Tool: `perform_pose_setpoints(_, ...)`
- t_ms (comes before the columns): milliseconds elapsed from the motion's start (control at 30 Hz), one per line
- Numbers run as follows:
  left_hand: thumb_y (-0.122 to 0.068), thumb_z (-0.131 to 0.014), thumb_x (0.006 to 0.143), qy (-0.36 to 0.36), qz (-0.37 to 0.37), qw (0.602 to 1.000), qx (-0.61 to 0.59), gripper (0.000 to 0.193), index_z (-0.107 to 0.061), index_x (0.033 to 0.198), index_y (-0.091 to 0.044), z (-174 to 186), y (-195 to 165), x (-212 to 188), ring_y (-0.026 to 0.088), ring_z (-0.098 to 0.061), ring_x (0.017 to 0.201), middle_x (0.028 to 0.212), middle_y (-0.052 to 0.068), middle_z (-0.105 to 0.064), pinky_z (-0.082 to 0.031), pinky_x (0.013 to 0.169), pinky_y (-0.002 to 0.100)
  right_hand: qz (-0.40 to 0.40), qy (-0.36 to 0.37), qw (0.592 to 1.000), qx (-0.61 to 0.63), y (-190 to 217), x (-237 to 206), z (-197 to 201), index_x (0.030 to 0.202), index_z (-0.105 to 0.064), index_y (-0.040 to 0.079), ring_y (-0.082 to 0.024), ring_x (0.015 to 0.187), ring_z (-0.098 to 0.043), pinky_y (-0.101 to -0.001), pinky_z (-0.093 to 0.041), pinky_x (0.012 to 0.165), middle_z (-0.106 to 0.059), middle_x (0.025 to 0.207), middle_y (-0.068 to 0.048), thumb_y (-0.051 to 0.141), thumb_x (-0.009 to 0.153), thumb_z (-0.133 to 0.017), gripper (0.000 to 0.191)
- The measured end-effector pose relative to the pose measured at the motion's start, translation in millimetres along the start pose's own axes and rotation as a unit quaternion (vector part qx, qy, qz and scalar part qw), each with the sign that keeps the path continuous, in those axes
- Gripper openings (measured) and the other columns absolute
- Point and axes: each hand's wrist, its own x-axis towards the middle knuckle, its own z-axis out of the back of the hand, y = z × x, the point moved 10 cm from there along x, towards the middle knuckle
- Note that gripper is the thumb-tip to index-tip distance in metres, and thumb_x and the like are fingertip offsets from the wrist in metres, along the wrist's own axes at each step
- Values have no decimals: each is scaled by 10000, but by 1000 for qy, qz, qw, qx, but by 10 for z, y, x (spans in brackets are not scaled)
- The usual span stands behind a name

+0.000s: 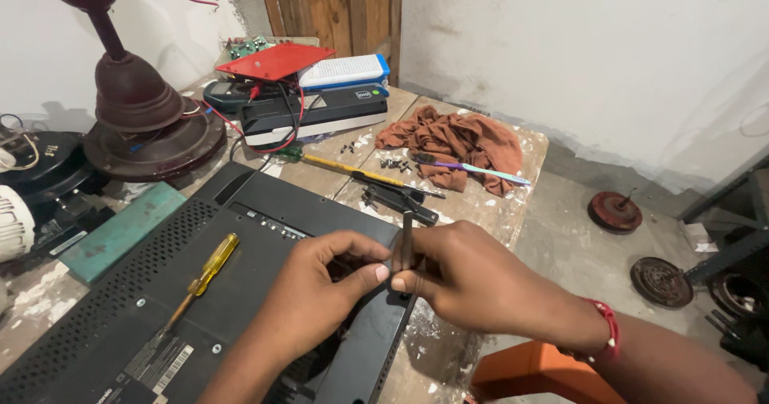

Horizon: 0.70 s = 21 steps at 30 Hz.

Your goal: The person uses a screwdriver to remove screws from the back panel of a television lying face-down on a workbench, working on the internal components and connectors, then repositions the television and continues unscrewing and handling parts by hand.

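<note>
A black flat monitor (120,324) lies face down on the wooden workbench (456,212), its vented back up. My right hand (473,280) grips a slim dark metal tool (407,240) standing upright at the monitor's right edge. My left hand (320,292) pinches the same tool low down, thumb tip against the right hand's fingers. A yellow-handled screwdriver (207,269) lies loose on the monitor's back, left of my hands.
A rust-coloured rag (460,144), a purple pen (481,169), a black tool (400,197), small screws (391,164) and a long yellow screwdriver (344,166) lie behind. Stacked devices with a red board (276,60), a dark fan motor (136,108) and a teal block (124,228) stand left.
</note>
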Motion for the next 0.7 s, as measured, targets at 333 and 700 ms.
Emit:
perform_pose_setpoints(333,-90,-783,835,3,-8,1000,-8,168,-782,993,-33,-2,7,9,62,-688,764,857,16,-793,-575,701,253,39,-68,997,-10,8,-81,8,792,-644,7,-357,599,-626,-455,-449,540,-635,646,-184,258,824,-804,299)
perform_pose_setpoints(700,-109,-793,826,1,-7,1000,-14,185,-785,998,-40,2,0,-7,67,-695,765,863,20,-799,-579,706,253,0,-115,993,38,-11,-95,158,834,-622,27,-220,480,-589,-393,-459,484,-623,583,-113,260,901,-724,263)
